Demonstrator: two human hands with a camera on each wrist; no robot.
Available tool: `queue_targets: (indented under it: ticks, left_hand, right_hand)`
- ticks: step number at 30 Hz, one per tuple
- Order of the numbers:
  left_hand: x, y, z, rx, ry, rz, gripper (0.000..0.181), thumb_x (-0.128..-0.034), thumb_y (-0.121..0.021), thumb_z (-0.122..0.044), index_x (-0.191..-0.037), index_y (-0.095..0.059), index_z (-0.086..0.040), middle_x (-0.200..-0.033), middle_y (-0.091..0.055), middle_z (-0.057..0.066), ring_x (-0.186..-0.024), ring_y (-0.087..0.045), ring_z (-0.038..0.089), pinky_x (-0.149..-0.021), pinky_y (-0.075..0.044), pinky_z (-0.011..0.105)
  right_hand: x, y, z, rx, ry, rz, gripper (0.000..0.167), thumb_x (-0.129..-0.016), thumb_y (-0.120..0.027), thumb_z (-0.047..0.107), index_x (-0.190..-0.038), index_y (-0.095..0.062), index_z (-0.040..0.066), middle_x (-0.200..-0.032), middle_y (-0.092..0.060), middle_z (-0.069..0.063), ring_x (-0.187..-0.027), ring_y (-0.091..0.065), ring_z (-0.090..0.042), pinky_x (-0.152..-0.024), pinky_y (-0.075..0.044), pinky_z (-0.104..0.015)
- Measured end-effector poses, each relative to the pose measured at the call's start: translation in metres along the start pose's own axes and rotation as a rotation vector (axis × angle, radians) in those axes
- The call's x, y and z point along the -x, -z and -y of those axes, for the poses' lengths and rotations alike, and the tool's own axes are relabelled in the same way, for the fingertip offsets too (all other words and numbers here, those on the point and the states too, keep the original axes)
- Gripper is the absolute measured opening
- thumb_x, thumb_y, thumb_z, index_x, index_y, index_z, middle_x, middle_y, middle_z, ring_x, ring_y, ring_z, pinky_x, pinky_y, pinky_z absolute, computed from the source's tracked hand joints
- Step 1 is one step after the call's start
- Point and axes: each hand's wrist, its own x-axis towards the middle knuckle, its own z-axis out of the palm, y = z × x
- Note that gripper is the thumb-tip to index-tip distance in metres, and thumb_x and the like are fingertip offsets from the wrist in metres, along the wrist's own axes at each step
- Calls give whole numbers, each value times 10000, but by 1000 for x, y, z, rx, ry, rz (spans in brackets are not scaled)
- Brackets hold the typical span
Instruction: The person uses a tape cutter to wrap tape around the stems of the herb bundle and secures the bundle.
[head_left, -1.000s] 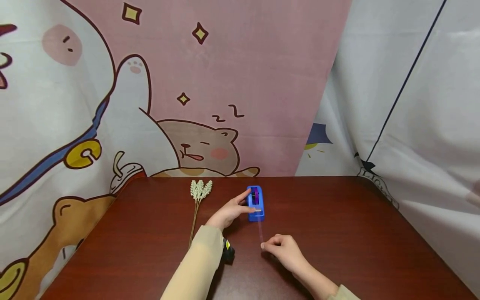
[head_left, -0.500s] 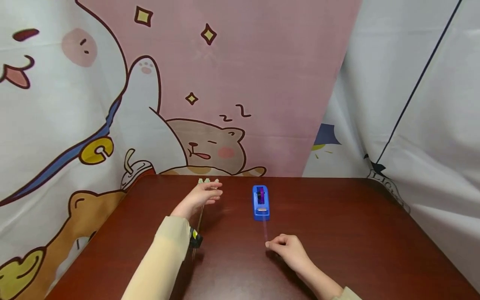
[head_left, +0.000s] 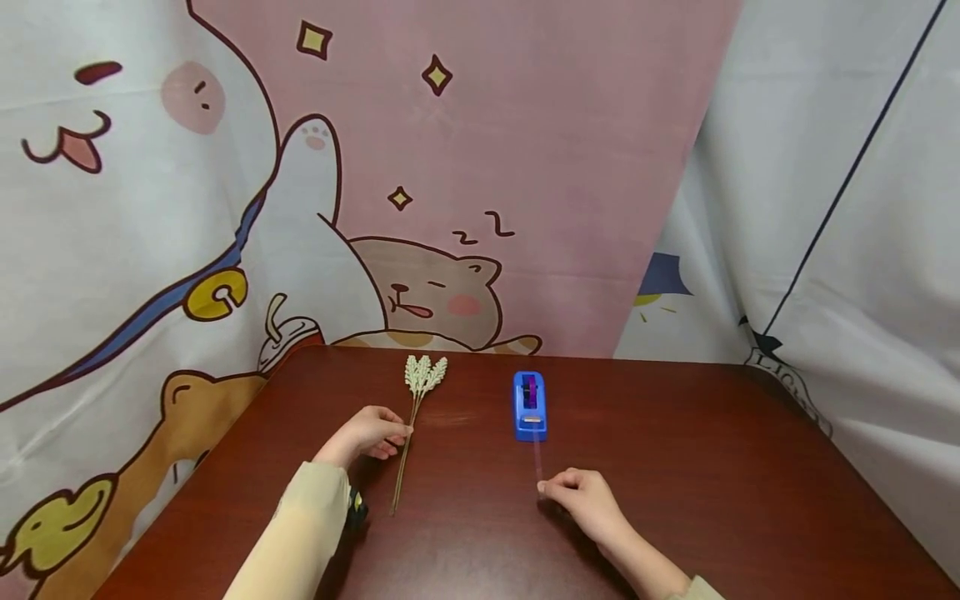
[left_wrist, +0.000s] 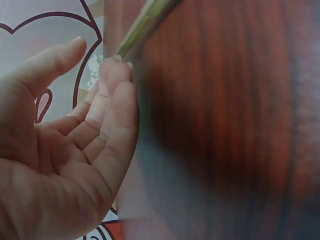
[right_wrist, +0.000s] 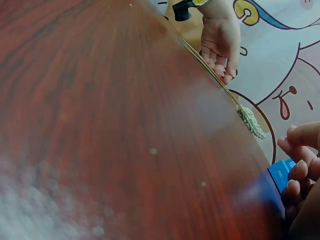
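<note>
My left hand (head_left: 367,435) is beside the thin stems of a bunch of pale dried flowers (head_left: 424,375) that lies on the table. In the left wrist view its thumb stands apart from the loosely bent fingers, whose tips are at the blurred stem (left_wrist: 142,27); I cannot tell whether they touch it. My right hand (head_left: 585,500) pinches the free end of a strip of clear tape (head_left: 537,461) between thumb and forefinger. That strip runs back to a blue tape dispenser (head_left: 530,432) holding a purple-cored roll. The right wrist view shows the dispenser partly hidden behind the fingers.
The dark red wooden table (head_left: 465,542) extends to both sides of the hands. Behind it hangs a cartoon-print cloth (head_left: 570,167), with a pale cloth (head_left: 825,250) on the right. A small black device (head_left: 356,508) sits at the left wrist.
My left hand has let go of the tape dispenser and moved left to the flower stems, first passing over the flower heads. The right hand still pinches the stretched tape in about the same place.
</note>
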Motion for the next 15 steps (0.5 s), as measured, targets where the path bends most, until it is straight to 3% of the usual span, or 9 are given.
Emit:
queue_targets:
  ticks: [4,9,15]
  left_hand:
    - [3,-5,4,-31,15,0,254,-854,-732,-165,-959,-577,6,-757,-643,115,-575,-599,177,-548,-521,312]
    - [6,-10,4,-73,-11,-30,256,-804,-771,-128,-905,-580,9,-724,-611,105,-551,-584,169,-531,-516,307]
    - [7,-15,1,-226,-52,-110,276,-730,-833,-119,-778,-579,-23,-655,-590,72,-519,-576,155,-506,-516,293]
  right_hand:
    - [1,-1,-2,17,0,-3,166,-829,-730,119,-719,-727,-6,-648,-511,28,-569,-431,-71,-512,-344,-234]
    - [2,-1,-2,39,18,-13,156,-827,-718,93,-715,-721,-15,-651,-517,22,-580,-429,-68,-519,-345,-244]
    - [-1,-1,-1,15,17,-10,147,-806,-751,138,-713,-737,26,-651,-535,21,-575,-449,-78,-530,-358,-235]
